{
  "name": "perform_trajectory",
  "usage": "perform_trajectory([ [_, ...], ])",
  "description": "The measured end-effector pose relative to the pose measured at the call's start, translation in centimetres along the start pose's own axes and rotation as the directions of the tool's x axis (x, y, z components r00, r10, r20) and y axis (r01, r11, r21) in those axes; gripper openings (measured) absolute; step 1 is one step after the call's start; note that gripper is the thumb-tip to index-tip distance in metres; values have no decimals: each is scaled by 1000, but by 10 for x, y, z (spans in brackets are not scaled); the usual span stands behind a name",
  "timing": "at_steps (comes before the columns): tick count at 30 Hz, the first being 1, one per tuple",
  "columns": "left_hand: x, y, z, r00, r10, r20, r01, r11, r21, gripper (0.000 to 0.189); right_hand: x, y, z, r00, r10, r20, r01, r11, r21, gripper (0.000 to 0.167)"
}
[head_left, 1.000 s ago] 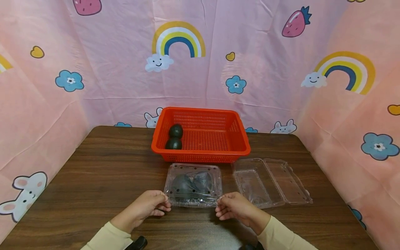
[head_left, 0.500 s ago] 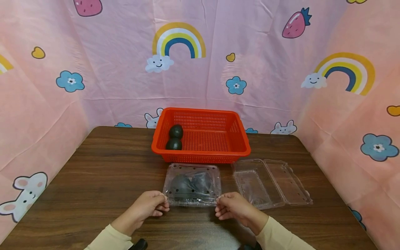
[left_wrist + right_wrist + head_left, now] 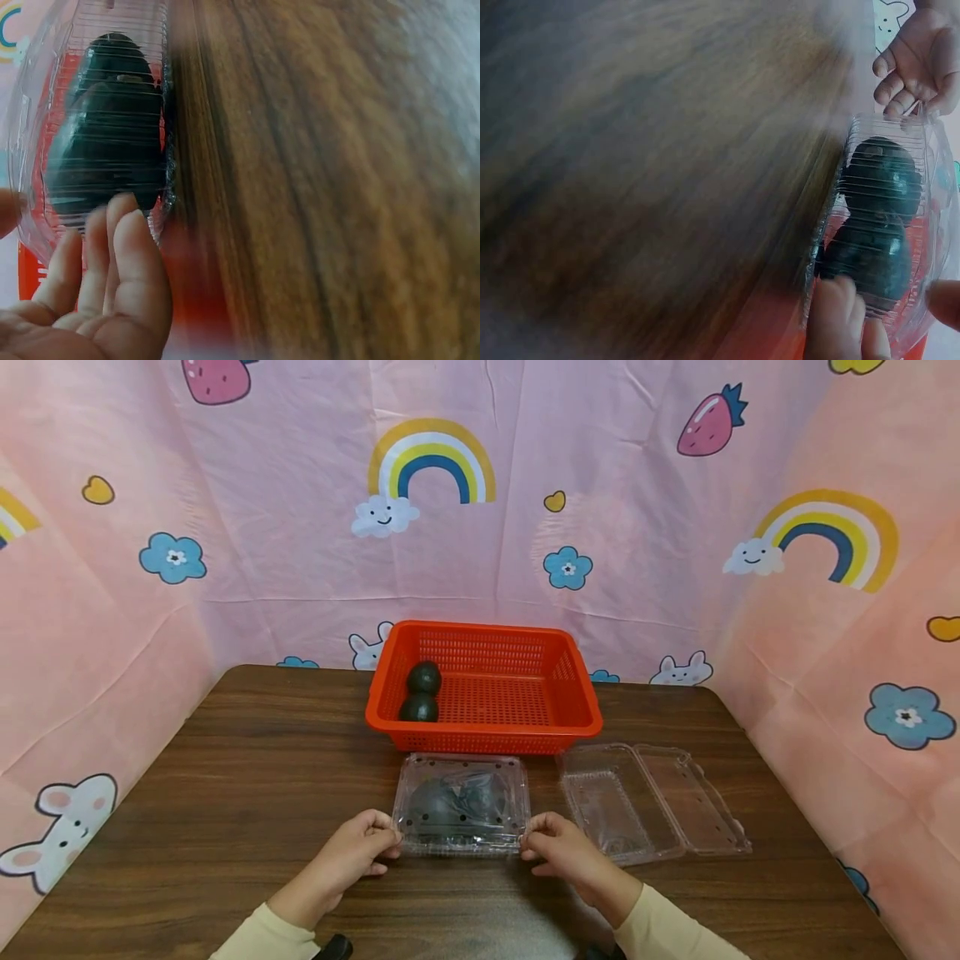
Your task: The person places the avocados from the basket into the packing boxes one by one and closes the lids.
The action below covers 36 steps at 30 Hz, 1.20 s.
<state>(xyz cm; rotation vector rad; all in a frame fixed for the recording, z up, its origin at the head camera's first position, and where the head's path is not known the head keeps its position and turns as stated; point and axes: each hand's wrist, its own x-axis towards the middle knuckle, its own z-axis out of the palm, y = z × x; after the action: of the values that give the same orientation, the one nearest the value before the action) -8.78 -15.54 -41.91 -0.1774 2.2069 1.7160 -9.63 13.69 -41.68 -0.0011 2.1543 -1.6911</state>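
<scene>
A closed clear plastic clamshell box [image 3: 461, 802] with dark green avocados [image 3: 105, 142] inside rests on the table in front of the basket. At its front left corner my left hand [image 3: 356, 846] pinches the rim, thumb on top and the other fingers by the ribbed side wall. My right hand [image 3: 562, 852] pinches the front right corner in the same way, its thumb [image 3: 945, 300] on the lid edge. Two avocados show through the wall in the right wrist view; the lid partly blurs them from above.
A red plastic basket [image 3: 480, 737] stands behind the box, with two avocados [image 3: 422, 693] at its left end. To the right lies a second clear clamshell [image 3: 652, 802], opened flat. The brown wooden table [image 3: 262, 760] is surrounded by a patterned pink cloth [image 3: 480, 552].
Both hands stay at the box's front corners. The right hand's fingers have shifted slightly up along its corner, and the left hand has moved slightly. The box has barely moved.
</scene>
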Motion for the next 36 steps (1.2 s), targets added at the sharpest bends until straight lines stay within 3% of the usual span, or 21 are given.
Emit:
perform_trajectory([
  [6,1,1,4,998,17,-64,-16,1000,7,29,-1,-1,3,996,-48,-70,45,998,-47,40],
  [13,-1,2,5,996,69,-64,-66,997,42,48,2,0,7,989,-104,-103,97,992,-77,60],
  [26,-2,-1,3,988,135,-80,-128,988,91,52,5,-1,7,990,-126,-60,123,991,-48,65],
  [36,-4,-3,-8,991,105,-83,-100,993,63,51,9,-4,15,991,-136,-7,135,991,-22,65],
])
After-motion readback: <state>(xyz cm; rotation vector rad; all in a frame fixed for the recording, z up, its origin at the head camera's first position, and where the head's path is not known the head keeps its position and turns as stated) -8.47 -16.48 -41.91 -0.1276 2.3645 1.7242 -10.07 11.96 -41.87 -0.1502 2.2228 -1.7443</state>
